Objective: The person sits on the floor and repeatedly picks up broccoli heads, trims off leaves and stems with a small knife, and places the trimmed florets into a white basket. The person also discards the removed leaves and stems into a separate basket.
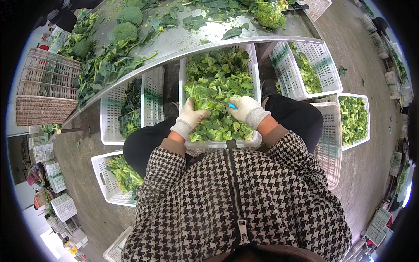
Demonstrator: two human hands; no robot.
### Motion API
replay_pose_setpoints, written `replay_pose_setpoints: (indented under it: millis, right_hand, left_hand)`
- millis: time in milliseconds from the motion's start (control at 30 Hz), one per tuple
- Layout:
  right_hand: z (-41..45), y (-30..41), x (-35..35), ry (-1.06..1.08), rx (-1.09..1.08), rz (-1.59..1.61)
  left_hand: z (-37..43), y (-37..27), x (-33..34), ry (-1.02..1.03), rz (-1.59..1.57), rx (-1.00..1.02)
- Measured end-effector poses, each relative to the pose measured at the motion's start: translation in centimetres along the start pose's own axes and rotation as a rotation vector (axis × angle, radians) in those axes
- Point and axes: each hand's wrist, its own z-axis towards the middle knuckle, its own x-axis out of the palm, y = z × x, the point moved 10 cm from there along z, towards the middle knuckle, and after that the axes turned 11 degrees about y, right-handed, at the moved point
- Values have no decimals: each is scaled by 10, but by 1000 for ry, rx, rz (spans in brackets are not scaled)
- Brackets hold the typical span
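Between my knees stands a white plastic crate (257, 70) filled with cut broccoli florets (226, 65). My left hand (190, 118), in a pale knit glove, grips a piece of broccoli (203, 102) over the crate's left half. In my gloved right hand (245, 109) is a small knife with a blue handle (232, 105). Its blade (216, 101) points left and meets the broccoli held by my left hand. Part of the handle is hidden in my right palm.
A metal table (183, 39) ahead carries broccoli heads (123, 32), leaves (108, 70) and a dark-handled knife (300, 6). Crates with greens stand left (111, 114), lower left (108, 193) and right (330, 75). Stacked crates (49, 78) rise at far left. Another person (62, 16) is at upper left.
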Motion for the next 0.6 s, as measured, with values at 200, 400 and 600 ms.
replay_pose_setpoints:
  millis: [200,400,600]
  right_hand:
    - [0,2,10,-22,-10,-29]
    - [-4,9,20,43,25,-97]
    - [-7,13,23,214,147,-118]
  left_hand:
    - [-16,-12,2,-71,171,-3]
    - [-23,-23,1,-198,319,66]
    - [-36,-41,5,-335,551,258]
